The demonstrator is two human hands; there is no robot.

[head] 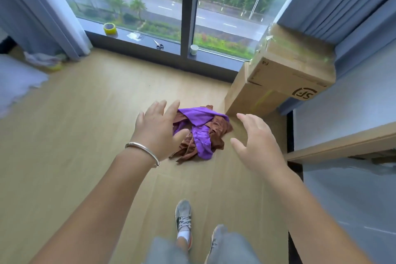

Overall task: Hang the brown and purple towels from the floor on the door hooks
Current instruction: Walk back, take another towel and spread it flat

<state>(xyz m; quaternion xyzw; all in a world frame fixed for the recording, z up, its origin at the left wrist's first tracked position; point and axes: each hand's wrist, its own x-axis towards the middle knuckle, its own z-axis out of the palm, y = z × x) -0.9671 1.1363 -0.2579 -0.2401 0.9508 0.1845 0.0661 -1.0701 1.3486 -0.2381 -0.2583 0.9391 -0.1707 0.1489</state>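
Fingers (169, 107) of both hands are spreading wide, gripping nothing, above the towels.
The left hand (157, 129) and right hand (256, 141) are flanking the purple towel (202, 133), which is lying tangled with the brown towel (218, 128) beside the cardboard box (278, 79); lifting one risks dragging the other.

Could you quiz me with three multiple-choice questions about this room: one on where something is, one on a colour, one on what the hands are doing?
1. Where do the scissors lie?
A. on the window sill
B. on the cardboard box
C. beside the shoe

2. What colour is the tape roll?
A. red
B. yellow
C. black

3. What are the hands doing?
A. both open, holding nothing
B. both gripping towels
C. one holding scissors

Answers:
1 A: they rest on the dark window sill.
2 B: its rim is yellow.
3 A: left hand and right hand spread above the purple towel and brown towel.
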